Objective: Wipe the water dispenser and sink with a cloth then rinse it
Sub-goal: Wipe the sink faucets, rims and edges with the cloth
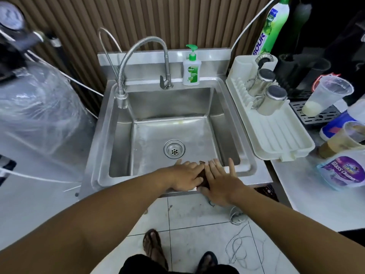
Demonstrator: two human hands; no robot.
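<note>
Both hands are down flat on the near rim of the sink (98,161), left hand (185,177) and right hand (219,180) side by side with fingers straight, pressing on a dark brown cloth (202,176) that only peeks out between them. Further in, the drain (174,148) sits in the sink's floor, with a white dish rack (276,135) just right of the sink and a plastic-wrapped jug (39,107) off to its left. At the sink's far rim you've got the bendy faucet (167,66) and a green-capped soap bottle (191,72).

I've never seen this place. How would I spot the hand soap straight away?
Find the steel sink; on its back ledge, just right of the tap, stands the soap bottle. It is small and white with a green pump, unlike the tall green bottle behind the dish rack.
</note>
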